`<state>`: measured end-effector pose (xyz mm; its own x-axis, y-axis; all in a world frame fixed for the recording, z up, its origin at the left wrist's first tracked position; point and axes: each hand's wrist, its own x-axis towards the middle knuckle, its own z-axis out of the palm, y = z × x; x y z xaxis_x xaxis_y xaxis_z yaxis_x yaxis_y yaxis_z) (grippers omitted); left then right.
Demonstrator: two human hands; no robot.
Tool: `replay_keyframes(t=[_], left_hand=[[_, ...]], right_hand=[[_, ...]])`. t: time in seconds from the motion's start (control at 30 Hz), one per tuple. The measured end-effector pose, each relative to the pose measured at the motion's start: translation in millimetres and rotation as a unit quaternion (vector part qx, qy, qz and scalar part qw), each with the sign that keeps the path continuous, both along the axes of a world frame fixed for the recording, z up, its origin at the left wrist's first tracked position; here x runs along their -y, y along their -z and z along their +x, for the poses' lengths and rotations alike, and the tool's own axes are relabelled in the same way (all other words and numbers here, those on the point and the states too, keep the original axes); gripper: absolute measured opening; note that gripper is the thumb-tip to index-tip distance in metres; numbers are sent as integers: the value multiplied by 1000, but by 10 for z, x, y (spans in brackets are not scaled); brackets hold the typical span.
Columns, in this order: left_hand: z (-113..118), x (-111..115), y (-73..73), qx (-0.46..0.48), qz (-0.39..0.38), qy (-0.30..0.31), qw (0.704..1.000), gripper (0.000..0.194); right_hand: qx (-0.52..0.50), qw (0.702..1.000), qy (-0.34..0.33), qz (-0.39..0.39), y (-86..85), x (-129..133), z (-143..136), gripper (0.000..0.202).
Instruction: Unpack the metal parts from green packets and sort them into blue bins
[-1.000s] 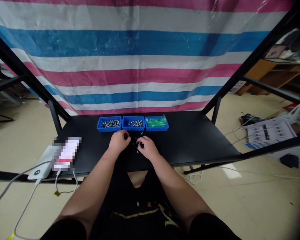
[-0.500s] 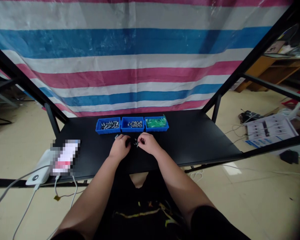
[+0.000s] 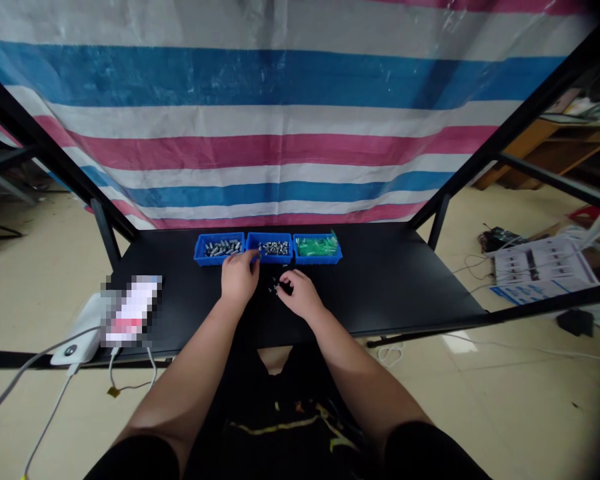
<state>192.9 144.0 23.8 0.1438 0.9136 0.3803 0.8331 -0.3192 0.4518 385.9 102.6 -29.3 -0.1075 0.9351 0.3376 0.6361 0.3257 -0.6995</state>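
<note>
My left hand (image 3: 239, 277) is at the front edge of the middle blue bin (image 3: 269, 259), which holds small shiny metal pieces. Its thumb and fingertips curl together there, and whatever lies between them is too small to make out. To the right, my right hand (image 3: 303, 295) rests low over the black table (image 3: 380, 287), thumb and fingers curved and apart. Several tiny metal pieces (image 3: 274, 288) lie on the tabletop beside its fingertips. The left blue bin (image 3: 219, 260) contains grey metal cylinders. Green plastic bags (image 3: 316, 246) fill the right blue bin (image 3: 320, 260).
A phone (image 3: 134, 310) with a blurred screen and a white power bank (image 3: 80, 333) with cables sit at the table's left end. Striped sheeting (image 3: 275, 120) hangs behind the table. Black frame posts (image 3: 510, 127) slope up on both sides.
My left hand has moved forward from the tabletop to the middle bin. The fingers of my right hand have come apart from a closer pinch. The view has shifted slightly.
</note>
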Motion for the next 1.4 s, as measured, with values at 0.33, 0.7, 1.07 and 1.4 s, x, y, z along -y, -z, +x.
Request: replay_keyframes(t=[0.33, 0.7, 1.07, 1.4], left_hand=[[-137, 274, 237, 41, -12, 65, 997, 32], [-43, 444, 535, -8, -45, 114, 992, 17], [34, 317, 255, -96, -144, 46, 984, 5], [95, -31, -204, 44, -18, 33, 998, 29]], right_hand=[[70, 996, -28, -49, -130, 37, -38, 20], [-39, 997, 44, 42, -386, -383, -20, 23], [175, 980, 85, -32, -61, -297, 14, 25], [149, 986, 42, -54, -159, -67, 152, 22]])
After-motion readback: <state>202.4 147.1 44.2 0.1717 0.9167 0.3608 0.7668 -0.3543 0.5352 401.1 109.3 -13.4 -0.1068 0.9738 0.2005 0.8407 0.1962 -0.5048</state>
